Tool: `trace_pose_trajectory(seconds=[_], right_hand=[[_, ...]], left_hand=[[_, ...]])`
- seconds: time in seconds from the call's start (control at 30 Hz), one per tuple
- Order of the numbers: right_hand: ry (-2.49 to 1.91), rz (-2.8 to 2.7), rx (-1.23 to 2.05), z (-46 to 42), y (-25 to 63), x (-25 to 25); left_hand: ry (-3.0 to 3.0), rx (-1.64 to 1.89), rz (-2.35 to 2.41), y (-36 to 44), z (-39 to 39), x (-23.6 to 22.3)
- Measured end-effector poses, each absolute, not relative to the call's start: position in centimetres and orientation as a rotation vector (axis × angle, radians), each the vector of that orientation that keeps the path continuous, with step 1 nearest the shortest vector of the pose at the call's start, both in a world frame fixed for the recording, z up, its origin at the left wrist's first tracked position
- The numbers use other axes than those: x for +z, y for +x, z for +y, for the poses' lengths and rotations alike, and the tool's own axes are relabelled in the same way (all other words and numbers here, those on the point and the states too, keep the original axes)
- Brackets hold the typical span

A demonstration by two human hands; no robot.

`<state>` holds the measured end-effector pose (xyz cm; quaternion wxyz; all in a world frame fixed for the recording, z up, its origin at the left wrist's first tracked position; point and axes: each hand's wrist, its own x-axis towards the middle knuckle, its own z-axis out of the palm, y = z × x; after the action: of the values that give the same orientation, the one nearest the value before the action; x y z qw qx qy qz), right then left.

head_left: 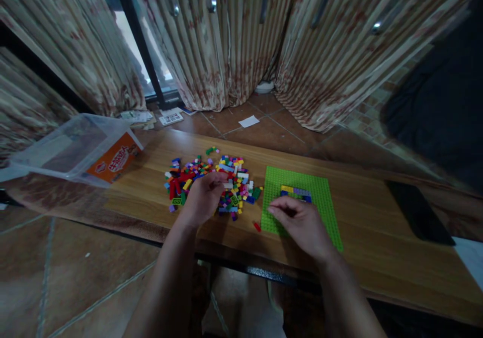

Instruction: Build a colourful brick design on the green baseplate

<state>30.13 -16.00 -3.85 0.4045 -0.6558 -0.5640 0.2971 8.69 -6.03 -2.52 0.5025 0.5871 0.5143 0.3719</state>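
My left hand (206, 197) is over a pile of toy building bricks (196, 169) in many colours. Its thumb and fingers are drawn together in a pinch, and whatever is between them cannot be made out. My right hand (302, 222) hovers at the left part of a green baseplate (324, 207), thumb and forefinger pressed together; anything held there is too small to tell. Yellow, lilac and blue bricks (297, 191) sit in rows on the baseplate, partly hidden by that hand. Between the pile and the viewer's edge lies a loose red brick (257, 226).
A clear plastic box (71, 147) with an orange label stands at the table's left end. On the right lie a dark flat phone-like object (418, 212) and white paper (470, 257). Curtains (226, 41) hang beyond the wooden table (362, 222).
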Motion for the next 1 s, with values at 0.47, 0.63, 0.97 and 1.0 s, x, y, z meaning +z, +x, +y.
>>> trace_pose_trajectory(seconds=[0.47, 0.63, 0.97, 1.0], right_hand=[[-2.091, -0.921, 0.493, -16.4, 38.6, -5.6], [-2.126, -0.934, 0.470, -15.8, 38.0, -6.2], [-2.144, -0.909, 0.491, -15.5, 38.2, -6.1], [-2.156, -0.899, 0.498, -15.5, 38.1, -6.0]], left_hand=[[1.487, 0.953, 1.333, 7.4, -5.3, -3.3], [1.478, 0.936, 1.360, 7.3, -5.3, -3.2], [1.478, 0.953, 1.355, 7.7, -5.1, -3.4], [1.477, 0.940, 1.357, 7.7, -5.2, -3.3]])
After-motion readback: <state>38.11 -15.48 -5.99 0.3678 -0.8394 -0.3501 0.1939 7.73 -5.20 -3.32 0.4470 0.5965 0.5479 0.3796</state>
